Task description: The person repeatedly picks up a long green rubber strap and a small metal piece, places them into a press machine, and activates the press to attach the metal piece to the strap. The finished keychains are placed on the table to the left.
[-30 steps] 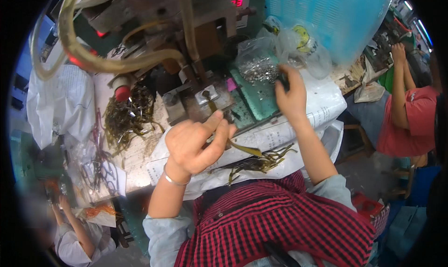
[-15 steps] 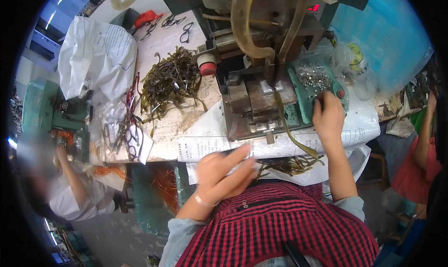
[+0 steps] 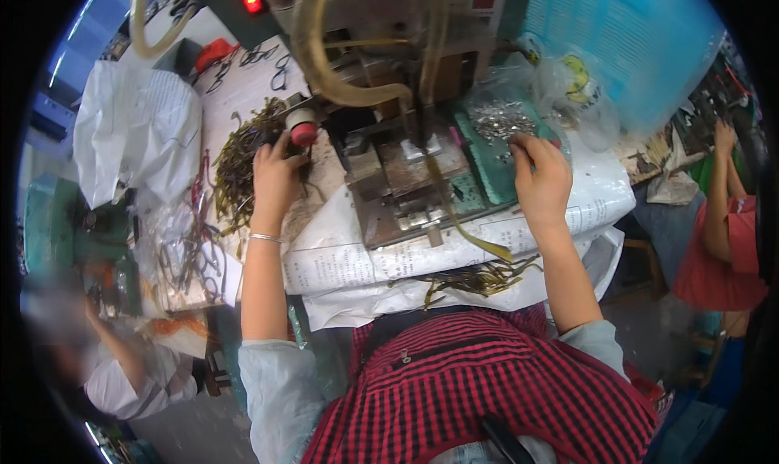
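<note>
My left hand (image 3: 276,180) reaches into a pile of olive-brown eyeglass temples (image 3: 235,176) on the bench, fingers apart, just beside a red push button (image 3: 304,133). At the near corner of a green tray (image 3: 495,180) of small metal parts (image 3: 501,122), my right hand (image 3: 542,180) has its thumb and fingers bent together; whatever lies between them is too small to make out. Between my hands stands a bench machine (image 3: 430,172) with a metal fixture. One olive temple (image 3: 480,242) runs from under its head toward me.
More olive temples (image 3: 479,279) lie on white sheeting (image 3: 324,261) at the bench's front edge. Eyeglass frames (image 3: 280,73), a white sack (image 3: 134,131) and plastic bags are at left. A blue crate (image 3: 625,50) stands at far right. Other people sit at both sides.
My left hand has moved from in front of my apron out to the temple pile at left. My right hand stays by the metal parts. The whole view has shifted.
</note>
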Demonstrator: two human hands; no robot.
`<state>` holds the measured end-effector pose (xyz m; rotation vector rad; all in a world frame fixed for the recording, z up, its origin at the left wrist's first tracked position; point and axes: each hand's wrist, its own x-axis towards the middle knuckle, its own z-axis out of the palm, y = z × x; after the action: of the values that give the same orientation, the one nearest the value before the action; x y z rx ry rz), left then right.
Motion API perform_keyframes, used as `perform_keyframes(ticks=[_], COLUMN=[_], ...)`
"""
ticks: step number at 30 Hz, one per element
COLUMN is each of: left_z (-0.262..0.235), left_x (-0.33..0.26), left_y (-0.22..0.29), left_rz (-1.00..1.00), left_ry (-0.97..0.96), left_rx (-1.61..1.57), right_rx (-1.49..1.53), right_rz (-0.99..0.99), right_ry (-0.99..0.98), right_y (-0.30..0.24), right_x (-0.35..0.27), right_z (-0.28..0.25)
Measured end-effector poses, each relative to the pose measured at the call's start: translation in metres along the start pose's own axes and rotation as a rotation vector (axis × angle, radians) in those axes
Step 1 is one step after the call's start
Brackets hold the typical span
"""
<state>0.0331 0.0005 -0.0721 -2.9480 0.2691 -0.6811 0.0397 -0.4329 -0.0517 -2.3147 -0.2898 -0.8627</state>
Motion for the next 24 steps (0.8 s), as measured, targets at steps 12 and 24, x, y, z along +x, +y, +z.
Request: perform_keyframes(ticks=[12, 24], left_z=[-0.027, -0.131], left_x=[-0.012, 0.007], left_y=[0.035, 0.133], left_rz=[-0.478, -0.239], left_ry=[0.387, 0.844], left_rx=[-1.16, -1.107], right_rx=[0.614, 1.075], right_rz=[0.095, 0.406], right_ry=[-0.164, -0.269], right_y=[-0.055, -0.113], right_x=[0.031, 0.038], right_z=[-0.027, 0.005])
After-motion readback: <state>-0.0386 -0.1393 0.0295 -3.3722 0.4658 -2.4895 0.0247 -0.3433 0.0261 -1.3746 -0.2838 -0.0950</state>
